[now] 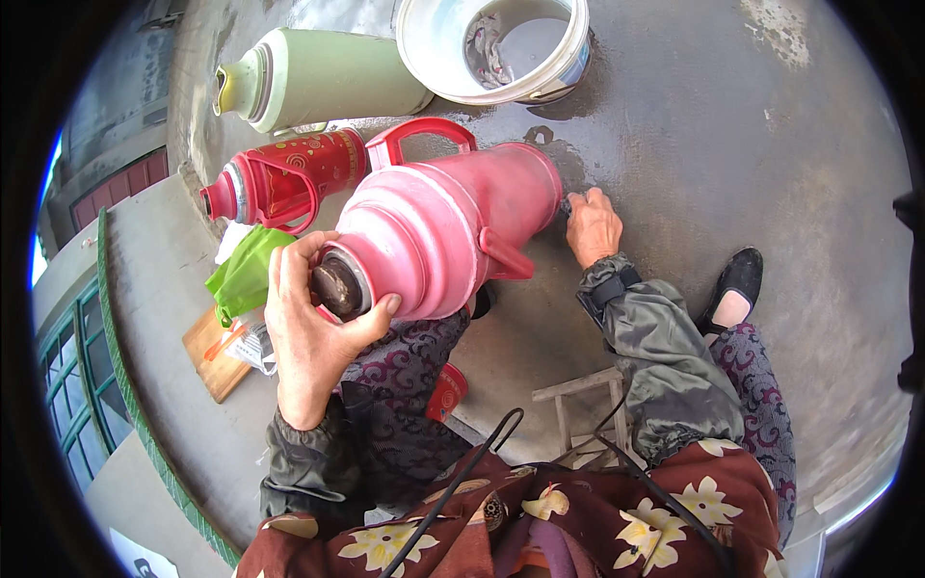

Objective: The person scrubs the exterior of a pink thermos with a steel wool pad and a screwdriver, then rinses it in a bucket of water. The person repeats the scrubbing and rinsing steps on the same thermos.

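A pink thermos flask (pixel 441 224) is tilted before me, its mouth towards me and its base to the far right. My left hand (pixel 307 311) grips the neck, thumb on one side and fingers on the other. A dark, worn stopper (pixel 337 287) sits in the mouth. Beside the flask's base is my right hand (pixel 594 225), fingers curled. A small dark bit shows at its fingertips, too hidden to name; whether the hand touches the base is unclear.
A white bucket (pixel 415 54) holds murky water and a cloth (pixel 488 50). Nearby are a pale green thermos (pixel 340 76) and a red patterned thermos (pixel 289 173). A green bag (pixel 249 271), wooden board (pixel 209 354), red container (pixel 446 394) and wooden stool (pixel 578 390) are close by.
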Demonstrator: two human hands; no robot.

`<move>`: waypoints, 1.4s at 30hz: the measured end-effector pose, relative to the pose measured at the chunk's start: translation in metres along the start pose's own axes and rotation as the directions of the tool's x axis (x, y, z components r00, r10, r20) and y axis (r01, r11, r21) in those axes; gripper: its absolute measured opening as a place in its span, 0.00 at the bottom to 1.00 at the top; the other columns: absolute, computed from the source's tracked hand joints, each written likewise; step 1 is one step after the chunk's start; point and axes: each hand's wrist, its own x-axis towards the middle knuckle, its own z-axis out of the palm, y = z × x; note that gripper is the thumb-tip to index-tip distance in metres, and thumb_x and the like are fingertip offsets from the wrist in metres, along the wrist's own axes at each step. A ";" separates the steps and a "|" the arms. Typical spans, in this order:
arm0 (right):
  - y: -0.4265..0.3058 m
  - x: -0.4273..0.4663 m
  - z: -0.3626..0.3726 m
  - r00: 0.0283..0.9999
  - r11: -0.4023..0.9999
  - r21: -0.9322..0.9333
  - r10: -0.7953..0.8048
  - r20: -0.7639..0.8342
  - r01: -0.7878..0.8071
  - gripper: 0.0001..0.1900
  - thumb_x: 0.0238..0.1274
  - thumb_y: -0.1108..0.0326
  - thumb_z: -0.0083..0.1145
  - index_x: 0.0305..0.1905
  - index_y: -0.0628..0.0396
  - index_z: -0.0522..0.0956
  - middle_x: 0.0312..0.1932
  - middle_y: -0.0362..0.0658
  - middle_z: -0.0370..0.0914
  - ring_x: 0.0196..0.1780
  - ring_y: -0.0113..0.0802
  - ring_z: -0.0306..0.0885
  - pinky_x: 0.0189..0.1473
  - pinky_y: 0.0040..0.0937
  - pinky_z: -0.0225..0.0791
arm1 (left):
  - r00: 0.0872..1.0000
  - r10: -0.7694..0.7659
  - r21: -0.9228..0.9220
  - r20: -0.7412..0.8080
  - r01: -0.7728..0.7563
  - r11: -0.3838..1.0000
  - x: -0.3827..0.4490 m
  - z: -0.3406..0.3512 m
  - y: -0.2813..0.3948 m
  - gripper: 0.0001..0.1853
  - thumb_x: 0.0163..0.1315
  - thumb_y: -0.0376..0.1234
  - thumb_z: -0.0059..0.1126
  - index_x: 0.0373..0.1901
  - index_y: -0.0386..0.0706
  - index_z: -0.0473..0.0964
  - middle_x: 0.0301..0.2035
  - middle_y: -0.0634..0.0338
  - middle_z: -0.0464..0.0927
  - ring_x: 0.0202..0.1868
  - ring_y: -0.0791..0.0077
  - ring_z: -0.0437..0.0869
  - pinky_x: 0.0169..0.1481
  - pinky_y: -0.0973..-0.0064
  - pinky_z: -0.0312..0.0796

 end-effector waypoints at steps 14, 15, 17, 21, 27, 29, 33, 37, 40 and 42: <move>-0.025 -0.034 0.026 0.946 0.950 0.085 0.307 -0.101 -0.300 0.03 0.52 0.72 0.55 0.32 0.54 0.77 0.36 0.47 0.72 0.42 0.48 0.76 0.39 0.44 0.73 | 0.998 -0.060 -0.021 0.024 0.060 0.998 -0.002 0.003 -0.002 0.35 0.32 0.39 0.75 0.47 0.39 0.72 0.39 0.56 0.73 0.43 0.63 0.76 0.51 0.67 0.70; -0.024 -0.020 0.028 0.918 0.943 0.095 0.333 -0.217 -0.320 0.03 0.52 0.72 0.55 0.32 0.54 0.77 0.36 0.47 0.72 0.42 0.49 0.76 0.39 0.44 0.73 | 0.997 -0.073 -0.041 0.023 0.074 0.996 -0.002 0.003 -0.002 0.35 0.33 0.39 0.75 0.47 0.39 0.72 0.39 0.55 0.73 0.43 0.63 0.76 0.51 0.67 0.70; -0.028 -0.005 0.033 0.930 0.967 0.048 0.254 -0.266 -0.251 0.03 0.53 0.72 0.54 0.32 0.55 0.78 0.36 0.47 0.72 0.42 0.48 0.76 0.39 0.44 0.73 | 0.997 -0.068 -0.043 0.021 0.069 0.997 -0.002 0.003 -0.002 0.36 0.33 0.39 0.75 0.48 0.38 0.72 0.39 0.55 0.73 0.43 0.63 0.76 0.52 0.67 0.70; -0.036 -0.014 0.033 0.955 0.962 -0.034 0.273 0.113 -0.271 0.03 0.53 0.72 0.54 0.30 0.53 0.79 0.38 0.47 0.74 0.43 0.48 0.77 0.38 0.43 0.74 | 0.999 -0.039 -0.031 0.013 0.040 0.999 0.000 0.002 -0.002 0.35 0.33 0.39 0.75 0.47 0.38 0.72 0.39 0.55 0.74 0.43 0.63 0.76 0.52 0.67 0.69; -0.024 0.000 0.022 0.865 0.899 0.289 0.409 -0.289 -0.329 0.09 0.50 0.68 0.61 0.38 0.53 0.82 0.37 0.48 0.75 0.40 0.50 0.77 0.40 0.44 0.71 | 0.999 -0.039 -0.043 0.014 0.039 0.998 -0.001 0.003 -0.003 0.35 0.33 0.39 0.75 0.47 0.38 0.72 0.39 0.54 0.74 0.43 0.62 0.76 0.52 0.67 0.69; -0.025 0.009 0.029 0.931 0.889 0.370 0.338 -0.139 -0.268 0.09 0.50 0.68 0.61 0.39 0.51 0.82 0.38 0.47 0.75 0.41 0.50 0.77 0.41 0.44 0.72 | 0.999 -0.040 -0.046 0.012 0.041 0.998 0.000 0.003 -0.004 0.35 0.33 0.39 0.75 0.47 0.38 0.72 0.39 0.54 0.74 0.43 0.62 0.76 0.52 0.67 0.69; -0.034 -0.018 0.046 0.890 0.854 0.311 0.453 -0.049 -0.417 0.08 0.49 0.68 0.62 0.37 0.50 0.81 0.37 0.46 0.76 0.40 0.49 0.78 0.41 0.43 0.72 | 1.000 -0.016 -0.001 0.019 0.016 1.000 0.001 0.003 -0.003 0.35 0.33 0.38 0.75 0.47 0.38 0.72 0.39 0.54 0.74 0.43 0.62 0.76 0.52 0.67 0.69; -0.029 -0.034 0.047 0.904 0.836 0.406 0.424 -0.051 -0.369 0.07 0.49 0.68 0.62 0.37 0.50 0.81 0.36 0.46 0.76 0.40 0.49 0.78 0.42 0.43 0.72 | 0.999 -0.035 -0.048 -0.008 0.035 0.998 0.000 0.005 -0.001 0.35 0.33 0.38 0.75 0.47 0.38 0.72 0.38 0.55 0.73 0.43 0.63 0.76 0.53 0.67 0.69; -0.014 0.015 0.044 0.912 0.850 0.406 0.401 -0.085 -0.336 0.07 0.49 0.68 0.62 0.36 0.50 0.82 0.36 0.47 0.77 0.41 0.49 0.78 0.42 0.44 0.72 | 0.996 -0.087 -0.111 0.003 0.086 0.990 -0.002 0.006 -0.002 0.35 0.32 0.38 0.75 0.47 0.38 0.72 0.38 0.56 0.73 0.43 0.63 0.76 0.53 0.68 0.69; -0.007 0.053 0.045 0.949 0.896 0.360 0.306 -0.077 -0.260 0.07 0.50 0.68 0.61 0.36 0.49 0.82 0.37 0.48 0.78 0.41 0.50 0.79 0.43 0.44 0.72 | 0.997 -0.083 -0.086 0.009 0.083 0.993 -0.002 0.006 -0.004 0.35 0.32 0.38 0.75 0.47 0.38 0.72 0.38 0.56 0.73 0.42 0.63 0.76 0.53 0.68 0.69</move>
